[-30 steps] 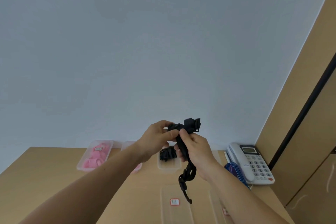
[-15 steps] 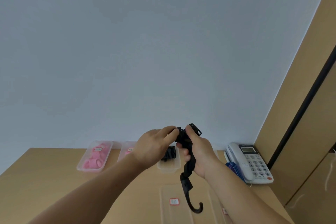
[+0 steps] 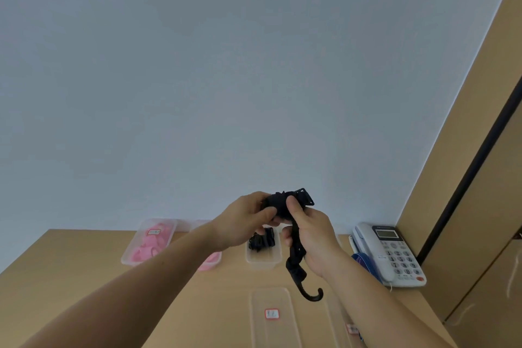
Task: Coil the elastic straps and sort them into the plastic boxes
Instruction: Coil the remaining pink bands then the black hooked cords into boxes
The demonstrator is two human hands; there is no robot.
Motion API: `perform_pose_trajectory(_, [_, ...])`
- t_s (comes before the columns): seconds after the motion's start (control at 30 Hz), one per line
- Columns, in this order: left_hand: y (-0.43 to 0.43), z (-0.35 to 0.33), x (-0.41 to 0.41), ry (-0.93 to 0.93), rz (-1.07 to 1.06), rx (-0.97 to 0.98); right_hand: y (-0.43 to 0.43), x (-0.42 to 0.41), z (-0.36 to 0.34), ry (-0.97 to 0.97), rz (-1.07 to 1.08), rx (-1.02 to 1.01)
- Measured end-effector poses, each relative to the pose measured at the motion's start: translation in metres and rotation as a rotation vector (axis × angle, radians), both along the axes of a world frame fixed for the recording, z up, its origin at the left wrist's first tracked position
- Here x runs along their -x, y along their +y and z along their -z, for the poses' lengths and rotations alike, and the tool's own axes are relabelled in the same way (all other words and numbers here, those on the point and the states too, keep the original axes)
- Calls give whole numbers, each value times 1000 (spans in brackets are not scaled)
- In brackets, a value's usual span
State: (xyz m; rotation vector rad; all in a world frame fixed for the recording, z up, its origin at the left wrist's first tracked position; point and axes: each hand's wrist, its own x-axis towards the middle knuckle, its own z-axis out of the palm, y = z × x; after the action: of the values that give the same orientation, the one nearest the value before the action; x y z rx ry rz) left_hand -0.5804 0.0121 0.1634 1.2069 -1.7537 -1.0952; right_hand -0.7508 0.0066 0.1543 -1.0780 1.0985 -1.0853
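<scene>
Both hands hold a black elastic strap (image 3: 293, 261) in the air above the wooden desk (image 3: 70, 271). My left hand (image 3: 243, 220) pinches its wound top part. My right hand (image 3: 309, 237) grips the same part with the thumb on top, and the strap's tail runs down past the palm to a hook at the bottom. A buckle sticks out at the top right. Behind the hands stands a clear plastic box (image 3: 264, 258) with a coiled black strap (image 3: 261, 241) inside.
Two boxes with pink straps (image 3: 149, 243) (image 3: 210, 260) stand at the back left. A clear lid (image 3: 272, 316) with a red label lies near me. A second labelled lid (image 3: 343, 322) is beside it. A white telephone (image 3: 391, 253) and a blue strap (image 3: 367, 263) sit at the right, by a wooden cabinet (image 3: 480, 206).
The hanging tail has grown shorter as more strap went onto the wound part. The hook now hangs free and lower. Both hands stayed at about the same height.
</scene>
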Motion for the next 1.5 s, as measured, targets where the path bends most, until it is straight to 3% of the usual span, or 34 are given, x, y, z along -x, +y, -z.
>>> perform_pose_trajectory(0.13, [6, 6, 10, -183, -133, 266, 2, -5, -2, 86, 30, -55])
perform_pose_trajectory(0.3, [-1, 18, 15, -605, -327, 665, 0, -8, 0, 172, 73, -88])
perform_pose_trajectory(0.4, [-4, 26, 7, -749, -284, 1016, 1, -7, -4, -38, -30, -187])
perform_pose_trajectory(0.47, [-8, 36, -3, -786, -269, 1134, 1, -2, -6, -242, -130, -295])
perform_pose_trajectory(0.6, [-12, 42, -8, -751, -196, 1362, 0, -1, 0, -243, -36, -295])
perform_pose_trajectory(0.67, [-9, 41, -4, -607, -140, 1161, -1, -1, 3, -188, 66, -243])
perform_pose_trajectory(0.8, [2, 22, -2, 9, -27, 85, -7, 5, 0, -107, 151, -110])
perform_pose_trajectory(0.9, [3, 9, 3, 277, 54, -256, -4, 2, 2, 11, 146, 28])
perform_pose_trajectory(0.97, [4, 4, 8, 293, 68, -290, -1, -3, 7, 60, 139, 106])
perform_pose_trajectory(1.1, [3, 4, 6, 256, 59, -153, 1, -1, 11, 76, 92, 115])
perform_pose_trajectory(1.23, [-1, 4, 7, 59, -83, 42, -3, 1, 5, 115, 48, 82])
perform_pose_trajectory(1.37, [-1, 5, 6, -47, -160, 174, -8, 5, 1, 287, -13, 139])
perform_pose_trajectory(1.5, [-2, 4, -5, -94, -112, 180, -12, 19, -4, 462, -170, 87])
